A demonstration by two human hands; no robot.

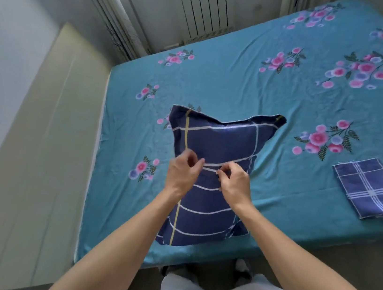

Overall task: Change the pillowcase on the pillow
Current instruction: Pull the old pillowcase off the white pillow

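A pillow (211, 172) in a dark blue pillowcase with white grid lines and 1 yellow stripe lies on the bed (291, 90), near its front edge, lengthwise away from the person; both hands sit close together on its middle. The left hand (183, 172) has its fingers curled and pinches the fabric; the right hand (234, 181) does likewise, just beside it; the cloth puckers between them. A folded pillowcase (371, 188), lighter blue with white checks, lies flat on the bed well to the right, apart from the pillow. The sheet is teal with pink and purple flower clusters; a white radiator (202, 6) stands against the wall beyond the bed.
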